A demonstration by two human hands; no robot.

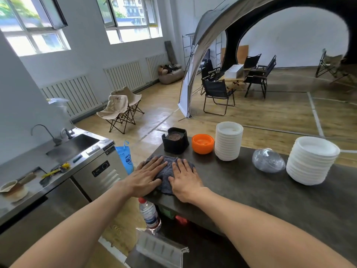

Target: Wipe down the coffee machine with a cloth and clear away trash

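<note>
A crumpled grey cloth (167,165) lies on the dark flat top of the coffee machine (241,190), near its left end. My left hand (146,176) presses flat on the cloth's left side, fingers spread. My right hand (185,180) lies flat on its right side, fingers also spread. Neither hand grips the cloth. Part of the cloth is hidden beneath both palms.
Just past the cloth stand a black holder (175,140), an orange bowl (202,143), two stacks of white lids (228,141) (312,160) and a clear plastic bag (268,160). A water bottle (149,214) stands below. Steel sink counter (58,157) with litter at left.
</note>
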